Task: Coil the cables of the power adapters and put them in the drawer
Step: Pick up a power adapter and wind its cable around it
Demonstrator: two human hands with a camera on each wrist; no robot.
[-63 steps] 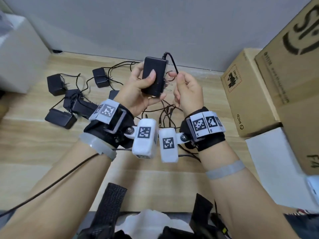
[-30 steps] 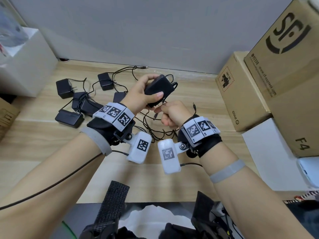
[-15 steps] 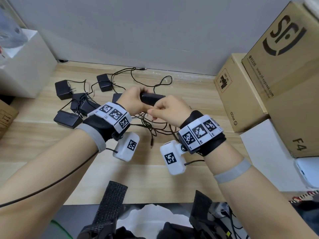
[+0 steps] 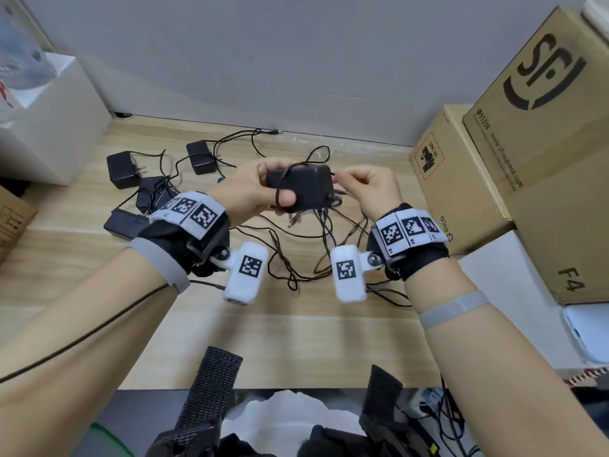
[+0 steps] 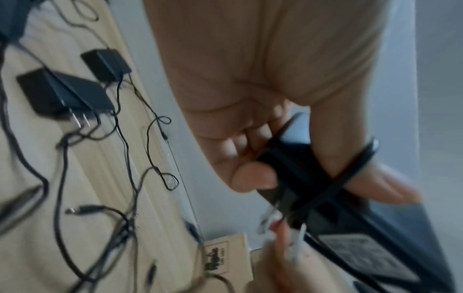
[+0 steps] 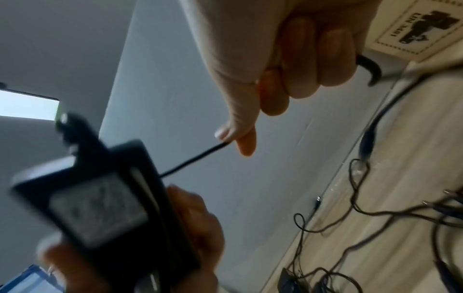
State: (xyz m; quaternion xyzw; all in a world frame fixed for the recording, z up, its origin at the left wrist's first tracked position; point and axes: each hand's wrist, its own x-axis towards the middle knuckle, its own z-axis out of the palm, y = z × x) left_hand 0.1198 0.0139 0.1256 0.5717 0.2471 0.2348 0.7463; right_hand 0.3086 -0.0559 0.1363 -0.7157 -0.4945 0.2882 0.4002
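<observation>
The left hand (image 4: 245,189) grips a black adapter (image 4: 301,186) above the table (image 4: 296,341). The right hand (image 4: 369,188) pinches its cable (image 6: 192,158) just beside it.

adapter (image 6: 100,214) label: blurred | drawer: out of view

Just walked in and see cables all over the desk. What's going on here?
A person is winding a cable around a black power adapter. The left hand grips the adapter above the wooden desk, and the right hand pinches its cable beside it. A strand already crosses the adapter and the left thumb. Several more adapters lie on the desk to the left, their cables loose and tangled. No drawer is in view.
</observation>
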